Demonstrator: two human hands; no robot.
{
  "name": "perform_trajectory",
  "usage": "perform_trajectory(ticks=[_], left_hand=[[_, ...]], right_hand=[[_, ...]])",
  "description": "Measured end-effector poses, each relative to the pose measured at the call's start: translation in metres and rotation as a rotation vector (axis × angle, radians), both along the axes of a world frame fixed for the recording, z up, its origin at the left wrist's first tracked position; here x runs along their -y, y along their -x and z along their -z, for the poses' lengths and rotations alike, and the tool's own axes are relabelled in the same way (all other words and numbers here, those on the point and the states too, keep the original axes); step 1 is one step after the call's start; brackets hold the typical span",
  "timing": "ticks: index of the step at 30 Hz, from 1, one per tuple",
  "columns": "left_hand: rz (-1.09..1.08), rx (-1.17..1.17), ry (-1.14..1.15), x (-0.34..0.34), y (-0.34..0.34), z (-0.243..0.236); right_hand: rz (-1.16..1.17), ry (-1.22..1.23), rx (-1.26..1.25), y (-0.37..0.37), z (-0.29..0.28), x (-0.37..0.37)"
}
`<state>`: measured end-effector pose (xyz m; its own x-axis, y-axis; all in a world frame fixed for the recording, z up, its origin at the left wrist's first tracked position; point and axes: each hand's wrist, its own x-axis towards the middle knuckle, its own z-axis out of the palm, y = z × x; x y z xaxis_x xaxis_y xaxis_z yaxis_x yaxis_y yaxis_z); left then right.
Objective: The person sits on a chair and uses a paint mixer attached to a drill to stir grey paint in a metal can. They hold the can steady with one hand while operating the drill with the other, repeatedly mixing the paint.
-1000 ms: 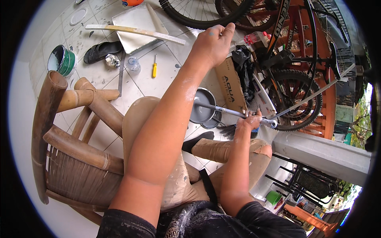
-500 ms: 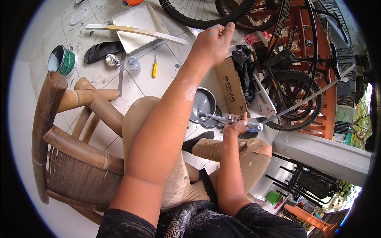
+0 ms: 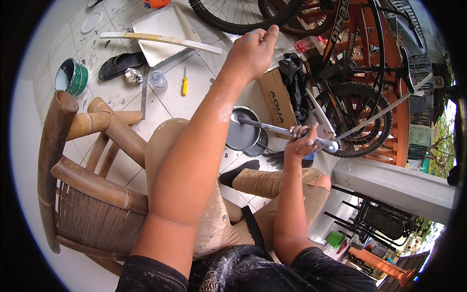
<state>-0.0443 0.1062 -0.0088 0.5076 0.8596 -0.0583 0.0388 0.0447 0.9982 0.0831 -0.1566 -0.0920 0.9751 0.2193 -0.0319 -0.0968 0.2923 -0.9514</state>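
My right hand (image 3: 304, 141) is wrapped round the handle of a long grey stirring rod (image 3: 277, 129). The rod slants down to the left, its lower end in grey paint inside a round bucket (image 3: 258, 131). Far out in front, above the floor, my left hand (image 3: 254, 52) is closed with its thumb up. Its curled fingers face away, so whatever they may hold is hidden. My left forearm overlaps the bucket's left edge. A dark round lid or dish (image 3: 257, 150) lies partly under the bucket's near side.
A cardboard box (image 3: 278, 97) with black plastic stands beyond the bucket, before bicycles (image 3: 357, 102). A bamboo chair (image 3: 99, 187) is at left. A white tray (image 3: 163, 24), wooden strip (image 3: 160, 39), yellow screwdriver (image 3: 185, 85), sandal (image 3: 119, 66) and green paint can (image 3: 78, 78) lie farther off.
My right hand has moved slightly up and right with the rod, whose handle end has tipped. The left hand stays closed, shifted slightly left in the picture as the view moved.
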Motion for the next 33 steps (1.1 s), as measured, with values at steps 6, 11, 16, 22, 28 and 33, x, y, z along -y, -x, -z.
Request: perform_trajectory(ticks=[6, 11, 16, 22, 28, 33], left_hand=[[0.005, 0.006, 0.0, -0.004, 0.002, 0.0], [0.02, 0.014, 0.007, -0.004, 0.002, 0.001], [0.036, 0.015, 0.012, -0.003, 0.001, 0.001], [0.032, 0.014, 0.014, -0.004, 0.004, 0.0], [-0.004, -0.027, 0.002, -0.001, 0.003, -0.003], [-0.005, -0.011, 0.011, 0.001, 0.002, -0.003]], right_hand=[[0.166, 0.068, -0.275, 0.017, 0.062, 0.009], [0.216, -0.027, -0.288, -0.013, 0.017, 0.027], [0.066, -0.092, -0.136, -0.034, -0.024, 0.022], [0.112, 0.049, -0.08, -0.005, 0.038, 0.011], [0.33, 0.081, -0.343, 0.008, 0.055, 0.027], [0.159, -0.062, -0.206, -0.027, -0.01, 0.025]])
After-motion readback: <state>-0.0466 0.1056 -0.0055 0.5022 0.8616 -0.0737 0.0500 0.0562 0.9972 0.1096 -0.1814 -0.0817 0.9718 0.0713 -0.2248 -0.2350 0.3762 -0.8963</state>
